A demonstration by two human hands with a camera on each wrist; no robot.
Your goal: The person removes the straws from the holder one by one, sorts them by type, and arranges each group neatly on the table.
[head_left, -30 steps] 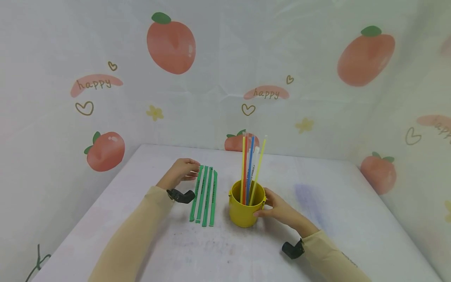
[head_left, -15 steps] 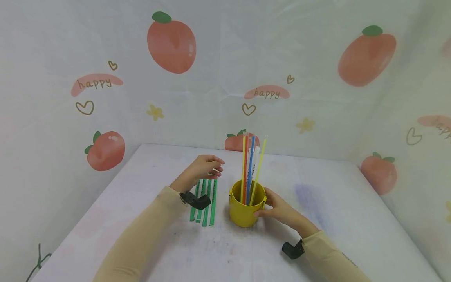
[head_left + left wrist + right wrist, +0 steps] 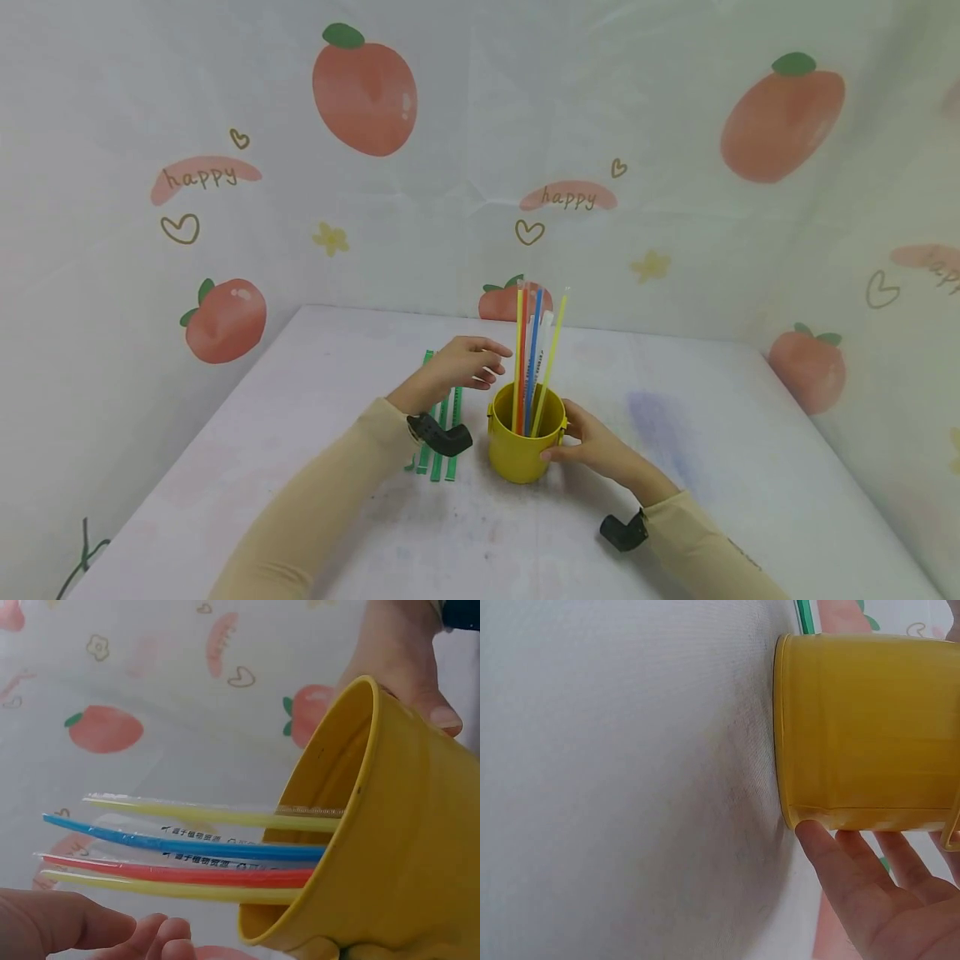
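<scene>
A small yellow bucket (image 3: 516, 458) stands upright on the table, holding several long wrapped drinking straws (image 3: 187, 877) in yellow, red and blue. Printed clear wrappers show among them. My right hand (image 3: 596, 442) holds the bucket's right side, thumb at the front and fingers farther back; in the right wrist view the thumb (image 3: 821, 847) touches low near its base. Just left of the straws hovers my left hand (image 3: 468, 362), fingers loosely bent and nothing between them. Under the left forearm and wrist lie several green wrapped strips (image 3: 437, 458), partly hidden.
The white table (image 3: 465, 550) carries a faint blue stain (image 3: 663, 433) on the right. A fruit-printed cloth (image 3: 450, 250) hangs behind it. Black wrist cameras (image 3: 442, 436) sit on both wrists.
My left hand has moved rightward from the far ends of the green strips, across them, to beside the bucket's straws. The right hand and the bucket have stayed in place.
</scene>
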